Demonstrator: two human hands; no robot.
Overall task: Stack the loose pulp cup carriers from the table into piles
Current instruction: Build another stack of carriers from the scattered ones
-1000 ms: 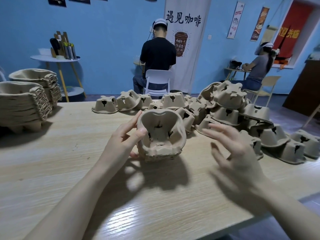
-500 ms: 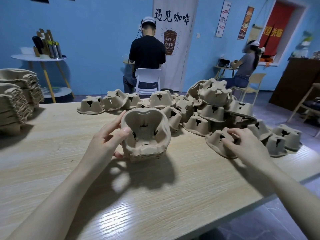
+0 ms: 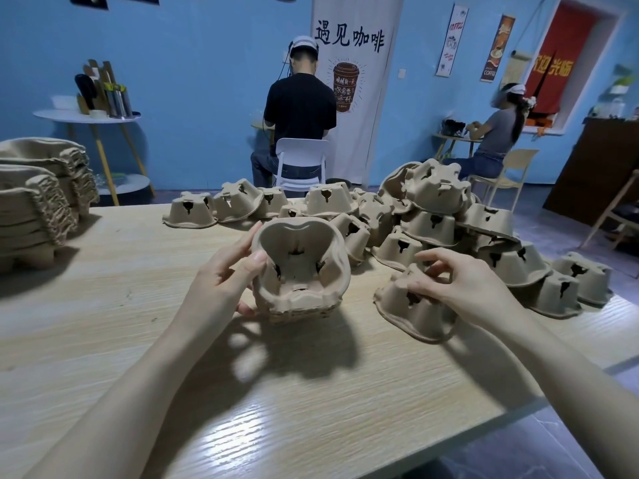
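**Carriers: one small pile in hand, the next one being taken**

Carriers lie loose in a heap (image 3: 446, 216) on the far right part of the table (image 3: 103, 340), most of them upside down. We have only the head view.

Our left hand (image 3: 221, 281) grips a small nested pile (image 3: 301, 271), tilted so its open side faces us, with the thumb on the rim and the fingers behind and below. Our right hand (image 3: 460, 281) pinches the top of one upside-down carrier (image 3: 415, 305) just beside the heap, to the right of the pile. Tall finished stacks (image 3: 38, 202) stand at the left edge.

We judge the carriers very light and a little stiff, with a rough surface that does not slip. The thin walls probably bend or tear under a hard squeeze. The rim or the raised middle part seems the best place to hold.

On the white banner (image 3: 352, 81) we read "遇见咖啡" above a drawn coffee cup. A small poster (image 3: 498, 46) shows "COFFEE". The other writing is too small to read.
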